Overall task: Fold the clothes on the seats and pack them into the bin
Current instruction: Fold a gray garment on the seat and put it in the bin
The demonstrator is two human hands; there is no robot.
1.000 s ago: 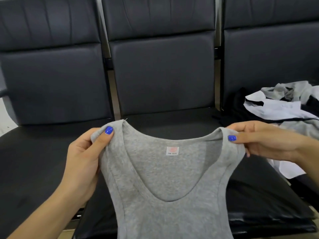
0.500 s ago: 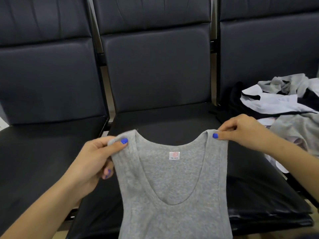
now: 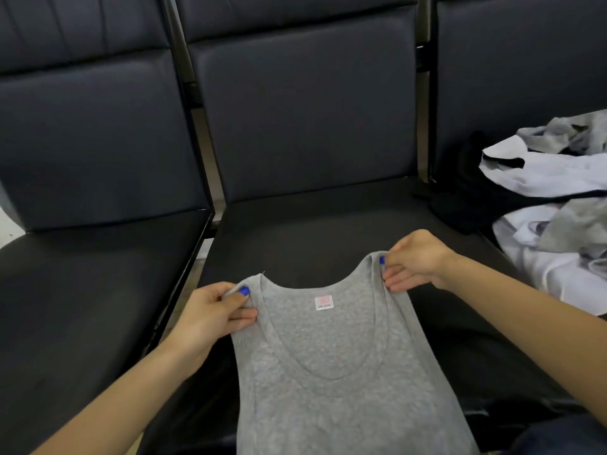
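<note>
Over the middle black seat [image 3: 312, 231], the left hand [image 3: 210, 318] and right hand [image 3: 415, 261] each pinch a shoulder strap of a grey tank top [image 3: 331, 382]; its hem is cut off below. A clothes pile [image 3: 555, 205] on the right seat runs out of frame.

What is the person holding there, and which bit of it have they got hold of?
A grey tank top, held by its two shoulder straps: the left hand pinches the left strap, the right hand pinches the right one.
</note>
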